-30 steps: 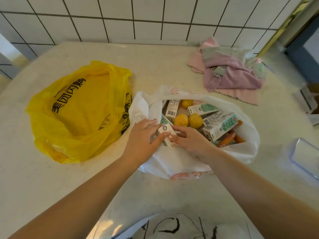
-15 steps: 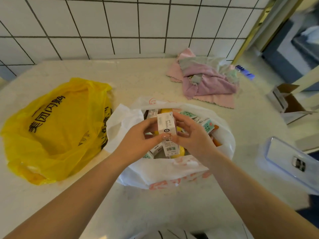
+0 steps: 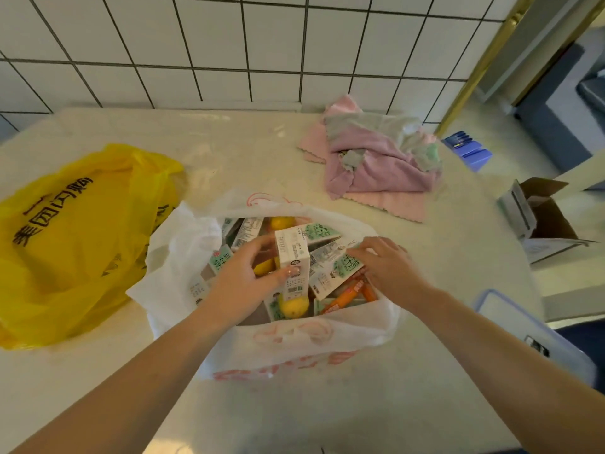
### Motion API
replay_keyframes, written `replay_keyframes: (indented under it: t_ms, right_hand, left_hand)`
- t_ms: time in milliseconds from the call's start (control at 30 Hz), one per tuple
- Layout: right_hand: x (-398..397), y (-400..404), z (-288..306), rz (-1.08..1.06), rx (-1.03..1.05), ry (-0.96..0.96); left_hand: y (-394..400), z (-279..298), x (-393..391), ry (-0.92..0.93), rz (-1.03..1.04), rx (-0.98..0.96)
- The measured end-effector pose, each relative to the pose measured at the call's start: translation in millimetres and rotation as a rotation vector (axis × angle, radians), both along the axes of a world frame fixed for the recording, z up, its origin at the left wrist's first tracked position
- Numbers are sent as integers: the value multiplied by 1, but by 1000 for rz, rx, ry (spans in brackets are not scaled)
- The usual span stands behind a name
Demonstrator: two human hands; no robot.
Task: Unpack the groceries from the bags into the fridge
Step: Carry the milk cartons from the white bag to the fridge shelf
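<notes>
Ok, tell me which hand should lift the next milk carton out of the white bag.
Probably the right hand: its fingers rest on a carton lying in the white bag, and it holds nothing yet. The left hand already grips an upright milk carton.

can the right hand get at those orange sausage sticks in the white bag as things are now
Probably yes. The right hand rests on a milk carton right beside the sausage sticks, which lie partly exposed inside the open white bag; only that carton's edge overlaps them.
</notes>
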State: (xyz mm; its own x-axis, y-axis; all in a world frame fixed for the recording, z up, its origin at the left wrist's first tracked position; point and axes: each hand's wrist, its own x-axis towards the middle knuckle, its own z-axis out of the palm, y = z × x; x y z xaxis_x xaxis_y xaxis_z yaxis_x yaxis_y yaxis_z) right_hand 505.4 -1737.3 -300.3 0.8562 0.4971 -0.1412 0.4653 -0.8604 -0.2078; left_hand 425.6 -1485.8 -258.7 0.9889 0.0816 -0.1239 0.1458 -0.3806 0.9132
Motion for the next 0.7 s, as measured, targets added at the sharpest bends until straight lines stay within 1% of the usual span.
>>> replay_keyframes:
  t_ms: [33, 133, 200, 300, 367, 400, 567, 633, 700]
  right_hand:
    - [7, -3, -1, 24, -2, -14]
    - [24, -5, -7, 4, -1, 76]
    - [34, -5, -9, 42, 10, 78]
    - [44, -10, -15, 238, -96, -21]
    - [50, -12, -20, 312, -97, -33]
    - [53, -13, -18, 330, -63, -35]
    - [61, -20, -6, 520, -52, -187]
    - [60, -20, 4, 517, -15, -135]
    - [55, -14, 12, 463, 67, -42]
  left_hand:
    - [-5, 1, 2, -1, 9, 6]
    - [-17, 3, 7, 11, 39, -12]
    - [-24, 4, 9, 19, 52, -4]
    - [-29, 6, 13, 24, 69, 30]
    - [-31, 7, 13, 33, 88, 42]
    - [-32, 7, 13, 39, 103, 42]
    - [-33, 11, 6, 65, 183, 29]
    - [-33, 13, 1, 65, 196, 23]
    - [-33, 16, -5, 54, 207, 23]
